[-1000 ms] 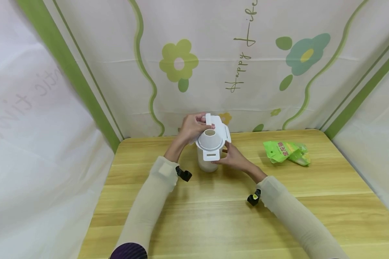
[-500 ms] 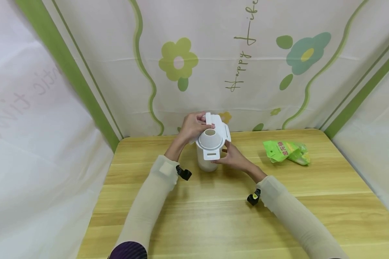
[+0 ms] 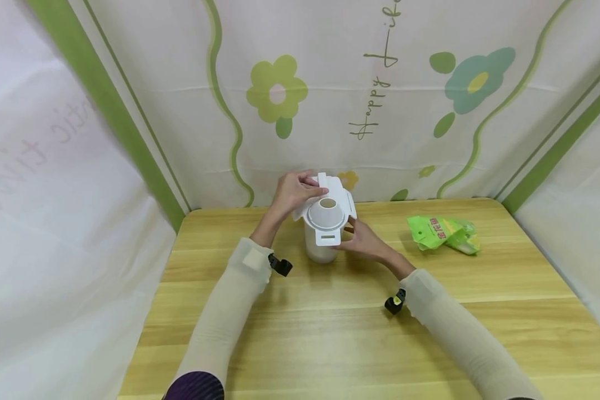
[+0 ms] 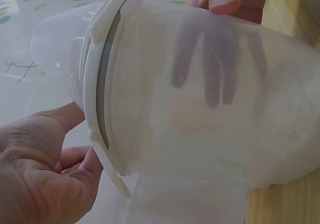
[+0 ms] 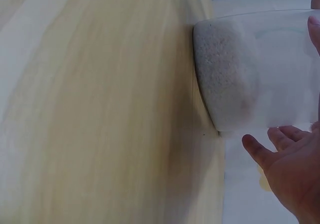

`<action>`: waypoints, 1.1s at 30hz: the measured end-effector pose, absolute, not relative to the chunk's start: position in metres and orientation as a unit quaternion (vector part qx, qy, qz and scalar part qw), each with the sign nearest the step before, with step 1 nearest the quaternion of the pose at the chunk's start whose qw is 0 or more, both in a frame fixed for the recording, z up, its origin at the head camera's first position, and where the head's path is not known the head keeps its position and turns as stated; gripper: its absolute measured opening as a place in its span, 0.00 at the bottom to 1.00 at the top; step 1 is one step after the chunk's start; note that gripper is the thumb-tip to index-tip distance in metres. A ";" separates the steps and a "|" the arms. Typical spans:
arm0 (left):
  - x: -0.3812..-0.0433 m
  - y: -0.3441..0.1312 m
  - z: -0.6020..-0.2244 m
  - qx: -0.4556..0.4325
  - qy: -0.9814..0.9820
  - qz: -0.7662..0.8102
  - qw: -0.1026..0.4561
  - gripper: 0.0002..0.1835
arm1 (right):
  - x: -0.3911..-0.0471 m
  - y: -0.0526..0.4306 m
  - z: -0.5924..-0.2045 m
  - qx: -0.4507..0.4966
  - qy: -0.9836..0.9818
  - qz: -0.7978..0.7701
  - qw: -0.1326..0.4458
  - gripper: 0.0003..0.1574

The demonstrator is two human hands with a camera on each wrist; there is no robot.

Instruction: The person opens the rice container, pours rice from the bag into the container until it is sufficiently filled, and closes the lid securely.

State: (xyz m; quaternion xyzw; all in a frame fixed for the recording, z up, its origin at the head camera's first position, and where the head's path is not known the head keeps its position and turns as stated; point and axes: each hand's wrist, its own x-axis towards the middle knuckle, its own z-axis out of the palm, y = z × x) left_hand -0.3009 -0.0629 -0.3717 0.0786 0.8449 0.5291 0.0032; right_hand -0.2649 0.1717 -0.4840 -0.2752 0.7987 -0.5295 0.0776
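A translucent storage container [image 3: 320, 253] stands upright on the table near its back edge. Its white lid [image 3: 326, 216] has a raised round spout and flaps at the sides. My left hand [image 3: 291, 194] holds the lid at its back left, thumb by an upright white flap [image 3: 322, 179]. In the left wrist view the left hand's [image 4: 45, 169] fingers curl at the lid's rim. My right hand [image 3: 364, 243] grips the container's right side, and its fingers show through the wall [image 4: 217, 69]. Pale grains [image 5: 220, 74] fill the container's bottom part in the right wrist view.
A crumpled green and yellow plastic packet [image 3: 442, 234] lies on the wooden table [image 3: 310, 328] to the right. White curtains printed with flowers [image 3: 277, 94] hang behind and on both sides. Each forearm wears a pale sleeve and a small black wrist camera [image 3: 281, 265].
My left hand has shifted slightly up and left, and more of the lid's left flap shows. The right hand keeps its grip on the container. The head view has moved a little.
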 end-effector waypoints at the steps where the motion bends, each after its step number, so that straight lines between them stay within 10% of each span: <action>1: -0.301 -0.064 -0.372 0.079 0.843 0.533 0.004 0.43 | -0.268 0.173 -0.488 -0.276 0.800 -0.527 0.077 0.68; 33: -0.286 -0.137 -0.390 0.241 0.853 0.458 0.069 0.51 | -0.282 0.211 -0.440 -0.303 0.830 -0.466 0.043 0.68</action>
